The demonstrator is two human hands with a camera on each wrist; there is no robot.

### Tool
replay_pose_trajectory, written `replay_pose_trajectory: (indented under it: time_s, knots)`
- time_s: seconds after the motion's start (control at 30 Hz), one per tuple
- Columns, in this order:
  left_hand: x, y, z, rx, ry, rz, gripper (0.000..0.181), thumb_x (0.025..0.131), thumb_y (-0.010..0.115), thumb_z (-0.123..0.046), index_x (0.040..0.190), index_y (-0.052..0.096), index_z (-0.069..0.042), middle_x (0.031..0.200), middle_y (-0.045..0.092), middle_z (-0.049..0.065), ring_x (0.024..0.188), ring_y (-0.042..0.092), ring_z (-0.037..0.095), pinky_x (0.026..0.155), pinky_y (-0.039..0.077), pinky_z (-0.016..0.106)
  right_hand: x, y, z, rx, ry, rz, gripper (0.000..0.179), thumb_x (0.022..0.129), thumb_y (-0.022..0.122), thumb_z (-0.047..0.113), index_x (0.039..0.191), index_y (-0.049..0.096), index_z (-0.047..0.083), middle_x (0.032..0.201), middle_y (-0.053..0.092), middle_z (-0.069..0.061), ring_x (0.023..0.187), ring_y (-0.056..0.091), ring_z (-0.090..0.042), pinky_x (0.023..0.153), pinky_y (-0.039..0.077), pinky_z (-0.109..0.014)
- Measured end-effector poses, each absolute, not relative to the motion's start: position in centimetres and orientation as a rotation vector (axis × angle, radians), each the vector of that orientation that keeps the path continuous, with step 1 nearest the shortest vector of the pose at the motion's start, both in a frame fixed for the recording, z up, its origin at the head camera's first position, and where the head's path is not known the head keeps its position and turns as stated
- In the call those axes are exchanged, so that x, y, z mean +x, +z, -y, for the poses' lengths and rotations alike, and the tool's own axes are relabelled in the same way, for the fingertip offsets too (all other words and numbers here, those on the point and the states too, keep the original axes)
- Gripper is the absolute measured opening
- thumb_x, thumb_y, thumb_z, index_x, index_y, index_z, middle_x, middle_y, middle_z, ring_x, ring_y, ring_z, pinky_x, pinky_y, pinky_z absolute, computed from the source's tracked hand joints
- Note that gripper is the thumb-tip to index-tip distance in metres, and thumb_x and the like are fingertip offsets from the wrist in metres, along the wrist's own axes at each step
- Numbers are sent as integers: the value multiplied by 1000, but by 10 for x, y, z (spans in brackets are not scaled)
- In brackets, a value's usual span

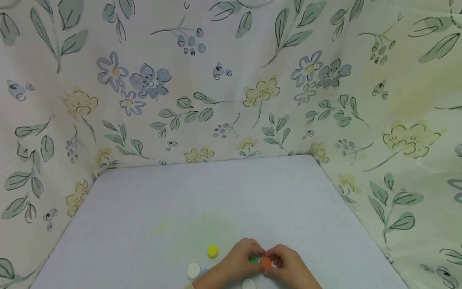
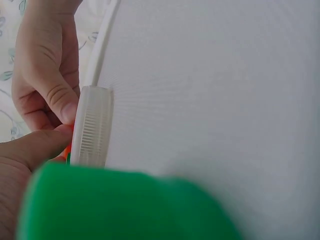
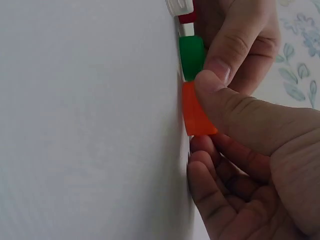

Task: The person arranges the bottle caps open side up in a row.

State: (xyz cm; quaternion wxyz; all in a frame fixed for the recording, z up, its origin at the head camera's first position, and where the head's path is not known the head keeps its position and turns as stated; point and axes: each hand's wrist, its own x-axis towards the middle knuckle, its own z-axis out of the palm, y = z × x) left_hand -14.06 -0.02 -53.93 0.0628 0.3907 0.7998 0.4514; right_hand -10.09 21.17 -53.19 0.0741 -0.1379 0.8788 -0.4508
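Observation:
At the table's near side, my left hand (image 1: 240, 259) and right hand (image 1: 286, 261) meet with their fingertips close together. The right hand grips a round orange cap (image 1: 265, 263), its thumb lying over the cap in the right wrist view. Directly beside it, the left hand pinches a green cap (image 3: 192, 57), mostly covered by the hand in the head view. Both caps stand side by side at the table surface. Past the green cap, the right wrist view shows part of a red cap (image 3: 187, 17) and a whitish ribbed cap (image 3: 180, 6).
Left of the hands lie a yellow cap (image 1: 213, 251), a white cap (image 1: 193, 270) and a partly hidden blue one (image 1: 204, 272). Another white cap (image 1: 249, 284) sits below the left hand. A blurred green object (image 2: 100, 205) fills the left wrist view's foreground. Floral cloth (image 1: 231, 80) surrounds the white table (image 1: 202, 192).

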Motion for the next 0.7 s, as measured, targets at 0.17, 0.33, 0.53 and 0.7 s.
replay_pose_trajectory:
  time_s: [0.17, 0.33, 0.53, 0.7]
  knots:
    - [-141, -538, 0, 1171, 1349, -2419, 15, 85, 69, -34, 97, 73, -26, 87, 62, -19, 84, 51, 1, 74, 40, 17, -104, -530, -210, -456, -1307, -2656, 38, 71, 80, 36, 97, 65, 14, 82, 57, 7, 72, 51, -7, 61, 44, -23]
    - [-142, -539, 0, 1134, 1356, -2407, 12, 85, 69, -31, 94, 74, -25, 83, 62, -22, 82, 51, 1, 72, 39, 17, -106, -529, -210, -473, -1280, -2646, 33, 71, 81, 26, 97, 65, 13, 81, 57, 8, 70, 50, -6, 61, 44, -23]
    - [-141, -535, -1, 1130, 1316, -2489, 19, 82, 73, -25, 99, 74, -18, 87, 64, -20, 82, 51, -3, 71, 39, 15, -111, -528, -211, -472, -1206, -2688, 31, 72, 81, 29, 96, 67, 15, 79, 57, 11, 69, 51, -5, 61, 45, -23]
    - [-141, -527, -3, 1096, 1271, -2542, 24, 81, 74, -22, 105, 72, -17, 92, 63, -19, 85, 52, -2, 73, 42, 17, -115, -522, -214, -457, -1255, -2654, 30, 75, 78, 33, 99, 67, 18, 81, 60, 10, 72, 54, -5, 63, 47, -23]
